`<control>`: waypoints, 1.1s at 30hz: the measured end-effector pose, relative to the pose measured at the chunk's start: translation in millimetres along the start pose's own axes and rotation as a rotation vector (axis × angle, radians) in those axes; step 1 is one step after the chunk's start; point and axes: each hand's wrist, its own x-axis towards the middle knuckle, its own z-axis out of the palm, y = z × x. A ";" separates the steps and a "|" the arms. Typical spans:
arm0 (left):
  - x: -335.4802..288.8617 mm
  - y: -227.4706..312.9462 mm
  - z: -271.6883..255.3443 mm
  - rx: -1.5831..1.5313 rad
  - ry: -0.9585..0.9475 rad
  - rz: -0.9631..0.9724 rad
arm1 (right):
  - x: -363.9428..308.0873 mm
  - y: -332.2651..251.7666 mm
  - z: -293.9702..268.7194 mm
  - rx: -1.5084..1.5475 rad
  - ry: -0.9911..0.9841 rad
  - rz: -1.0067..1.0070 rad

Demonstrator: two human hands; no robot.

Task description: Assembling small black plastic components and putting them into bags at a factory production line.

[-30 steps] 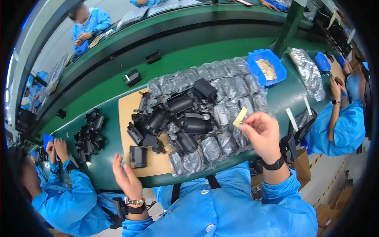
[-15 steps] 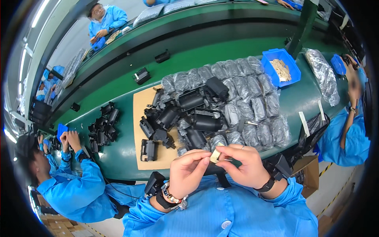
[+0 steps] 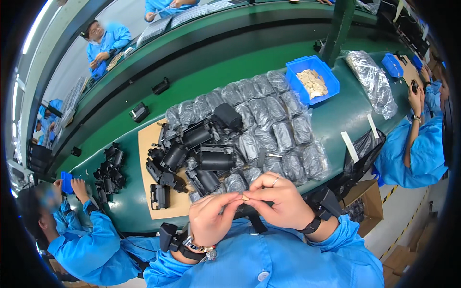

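Observation:
Above my blue sleeves, just over the table's near edge, both hands meet at the fingertips. Between them is a small beige piece (image 3: 245,197), mostly covered by the fingers. My left hand (image 3: 211,218) is closed and pinches its left end. Thumb and index finger of my right hand (image 3: 283,204), which wears a ring, grip the other side. Beyond the hands lies a heap of black plastic housings (image 3: 217,157), partly on a tan cardboard sheet (image 3: 144,165). Rows of black parts in clear plastic wrap (image 3: 266,139) lie beside and behind the heap.
A blue bin (image 3: 332,77) of beige pieces (image 3: 311,83) stands at the back right, near a green post (image 3: 339,33). Bagged material (image 3: 372,81) lies farther right. More black parts (image 3: 109,173) lie left. Co-workers sit on both sides; an open carton (image 3: 372,211) stands lower right.
The beige piece, plainly visible before, is now mostly hidden as my fingertips have come closer together. The whole scene has shifted left in the picture.

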 end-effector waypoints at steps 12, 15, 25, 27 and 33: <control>-9.1 -12.7 -16.3 -0.238 -0.014 -0.046 | 56.3 51.9 -109.2 -0.224 0.615 0.096; -12.1 -14.1 -21.9 -0.320 -0.031 -0.126 | 82.1 110.9 -171.9 -0.808 0.628 0.106; -26.3 -30.4 -42.9 0.173 0.211 0.245 | 34.0 -12.4 -2.0 0.052 -0.040 0.097; -28.1 -34.2 -48.3 0.208 0.174 0.334 | 23.1 -26.3 34.6 0.198 -0.166 0.258; -49.4 -48.1 -56.7 0.302 0.170 0.418 | 10.4 -19.0 89.8 0.893 -0.139 0.670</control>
